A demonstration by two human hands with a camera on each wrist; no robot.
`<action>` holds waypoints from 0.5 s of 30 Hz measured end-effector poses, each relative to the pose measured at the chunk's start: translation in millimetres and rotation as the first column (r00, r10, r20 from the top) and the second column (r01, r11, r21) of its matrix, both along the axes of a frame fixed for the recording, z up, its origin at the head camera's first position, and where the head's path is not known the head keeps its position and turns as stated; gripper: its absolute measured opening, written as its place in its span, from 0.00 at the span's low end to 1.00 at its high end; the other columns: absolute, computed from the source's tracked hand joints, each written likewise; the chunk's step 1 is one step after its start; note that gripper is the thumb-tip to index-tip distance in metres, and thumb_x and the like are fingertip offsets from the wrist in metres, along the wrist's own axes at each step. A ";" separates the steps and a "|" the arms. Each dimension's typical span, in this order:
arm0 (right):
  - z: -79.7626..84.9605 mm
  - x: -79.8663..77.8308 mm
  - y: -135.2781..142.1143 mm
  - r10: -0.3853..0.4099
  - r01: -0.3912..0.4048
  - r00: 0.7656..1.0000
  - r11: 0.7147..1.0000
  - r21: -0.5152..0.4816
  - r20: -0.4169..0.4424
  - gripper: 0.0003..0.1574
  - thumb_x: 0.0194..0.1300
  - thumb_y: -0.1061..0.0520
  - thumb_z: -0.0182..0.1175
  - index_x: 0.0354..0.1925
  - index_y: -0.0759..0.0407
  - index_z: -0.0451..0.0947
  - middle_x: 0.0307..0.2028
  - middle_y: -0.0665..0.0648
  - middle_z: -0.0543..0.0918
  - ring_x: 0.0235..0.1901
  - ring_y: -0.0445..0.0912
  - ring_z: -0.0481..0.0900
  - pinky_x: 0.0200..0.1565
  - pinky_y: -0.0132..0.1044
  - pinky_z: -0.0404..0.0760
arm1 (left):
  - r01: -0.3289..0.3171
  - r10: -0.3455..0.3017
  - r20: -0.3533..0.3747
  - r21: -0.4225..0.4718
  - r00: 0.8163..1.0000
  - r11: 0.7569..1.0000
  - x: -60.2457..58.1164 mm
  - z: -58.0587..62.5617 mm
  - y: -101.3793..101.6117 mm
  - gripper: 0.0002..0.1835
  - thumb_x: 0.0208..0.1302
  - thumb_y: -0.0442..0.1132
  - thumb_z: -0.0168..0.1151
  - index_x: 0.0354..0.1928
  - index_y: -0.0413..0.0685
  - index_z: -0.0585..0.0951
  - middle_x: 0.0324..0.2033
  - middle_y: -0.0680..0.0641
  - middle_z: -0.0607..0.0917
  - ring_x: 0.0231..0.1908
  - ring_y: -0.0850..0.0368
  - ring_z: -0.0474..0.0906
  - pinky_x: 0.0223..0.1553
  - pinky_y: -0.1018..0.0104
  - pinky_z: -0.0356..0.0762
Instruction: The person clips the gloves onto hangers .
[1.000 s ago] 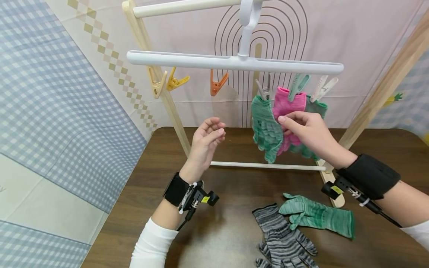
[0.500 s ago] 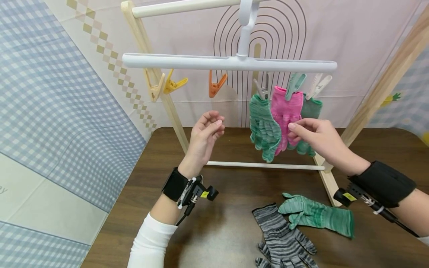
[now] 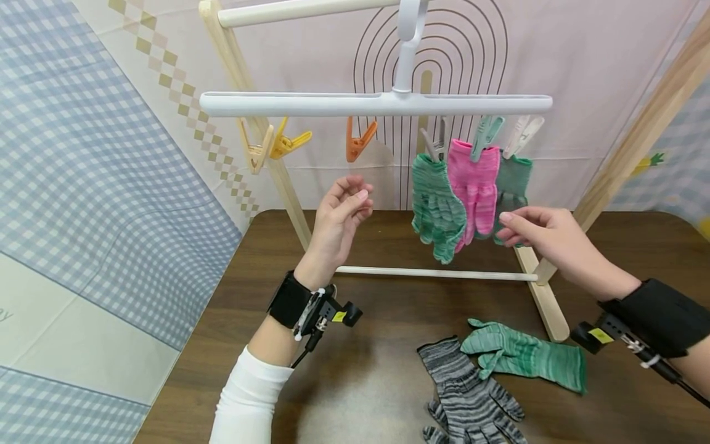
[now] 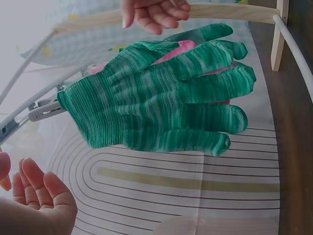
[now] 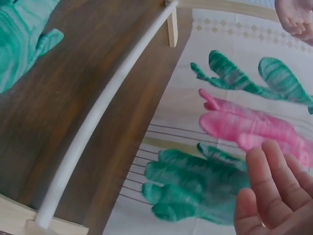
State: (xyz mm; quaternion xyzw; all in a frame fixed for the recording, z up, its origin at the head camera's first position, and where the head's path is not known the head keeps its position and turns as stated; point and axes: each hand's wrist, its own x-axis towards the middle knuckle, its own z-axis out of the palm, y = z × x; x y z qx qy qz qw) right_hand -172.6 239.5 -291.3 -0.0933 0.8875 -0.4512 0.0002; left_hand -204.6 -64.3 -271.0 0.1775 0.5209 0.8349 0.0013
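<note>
Three gloves (image 3: 474,176) are clipped toward the right end of the hanger (image 3: 310,105), left hand (image 3: 337,222) and right hand (image 3: 554,239) held relaxed, nothing gripped.

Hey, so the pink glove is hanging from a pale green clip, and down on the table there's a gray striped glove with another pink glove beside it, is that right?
Not quite: beside the gray striped glove on the table lies a green glove, as the head view shows. The rest holds: the pink glove hangs from the pale green clip.
</note>
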 end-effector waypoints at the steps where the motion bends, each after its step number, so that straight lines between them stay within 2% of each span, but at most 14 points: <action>1: -1.8 -0.5 2.6 0.008 -0.008 1.000 1.000 -0.002 0.006 0.29 0.66 0.43 0.43 0.51 0.65 0.67 0.30 0.36 0.79 0.33 0.32 0.76 0.28 0.31 0.67 | 0.000 0.000 -0.002 -0.002 1.000 1.000 0.1 1.1 0.3 0.10 0.61 0.28 0.46 0.38 0.52 0.71 0.33 0.54 0.77 0.32 0.63 0.72 0.37 0.73 0.69; 6: -11.1 -2.9 14.8 0.044 -0.044 0.999 0.999 -0.005 0.022 0.30 0.66 0.45 0.44 0.51 0.70 0.66 0.28 0.35 0.80 0.32 0.30 0.77 0.31 0.27 0.71 | 0.001 -0.001 -0.012 -0.005 1.000 1.000 0.7 5.5 1.2 0.11 0.60 0.27 0.46 0.38 0.52 0.71 0.32 0.55 0.77 0.31 0.63 0.73 0.37 0.73 0.69; 15: -23.8 0.7 29.6 0.047 -0.055 0.992 0.997 0.060 0.121 0.29 0.66 0.43 0.42 0.49 0.66 0.69 0.30 0.37 0.81 0.33 0.33 0.78 0.34 0.29 0.73 | 0.025 -0.027 -0.047 -0.024 0.999 0.999 -0.6 8.9 1.7 0.13 0.59 0.27 0.46 0.42 0.51 0.70 0.35 0.54 0.76 0.33 0.63 0.73 0.39 0.70 0.67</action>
